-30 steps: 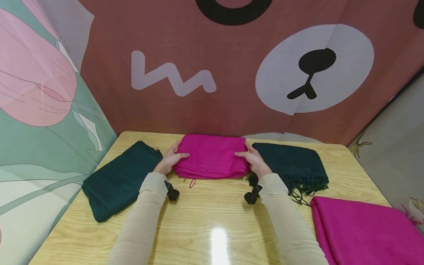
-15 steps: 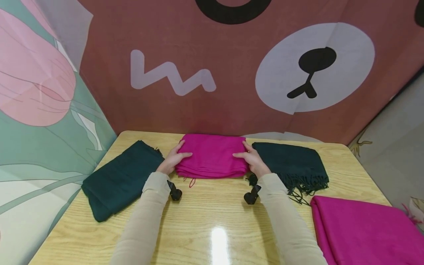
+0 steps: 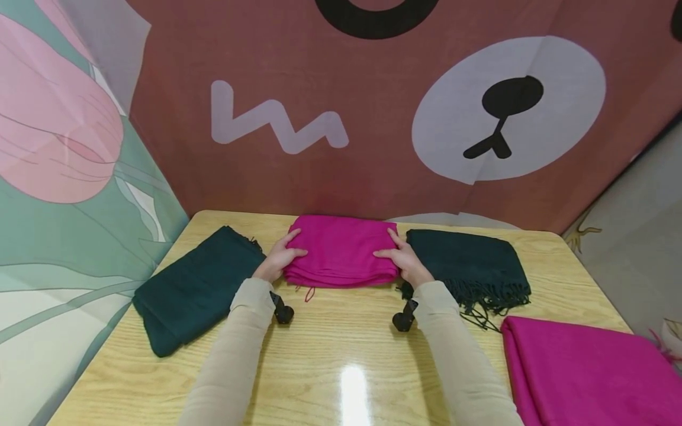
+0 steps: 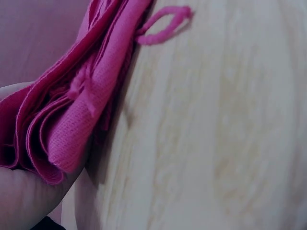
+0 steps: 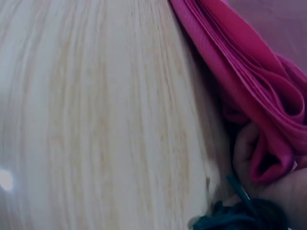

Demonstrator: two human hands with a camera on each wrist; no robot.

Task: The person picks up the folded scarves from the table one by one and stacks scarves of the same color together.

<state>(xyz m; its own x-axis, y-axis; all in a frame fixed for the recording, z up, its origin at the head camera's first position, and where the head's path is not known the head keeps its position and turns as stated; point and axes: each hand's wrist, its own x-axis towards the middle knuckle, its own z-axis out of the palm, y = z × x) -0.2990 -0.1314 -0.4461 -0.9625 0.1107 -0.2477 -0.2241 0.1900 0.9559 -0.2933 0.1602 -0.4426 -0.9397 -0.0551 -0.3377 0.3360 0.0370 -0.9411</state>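
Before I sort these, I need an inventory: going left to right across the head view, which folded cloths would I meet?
Slanted dark green cloth, held pink cloth, dark green cloth with near-side fringe, near-right pink cloth.

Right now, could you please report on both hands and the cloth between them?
Left hand, right hand: gripping opposite sides of folded pink cloth. Fringed dark green cloth close by right hand.

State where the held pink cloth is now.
In the head view, the pink cloth is mid-frame, near the far edge of the table, between the left hand and right hand, flanked by the left green cloth and right green cloth.
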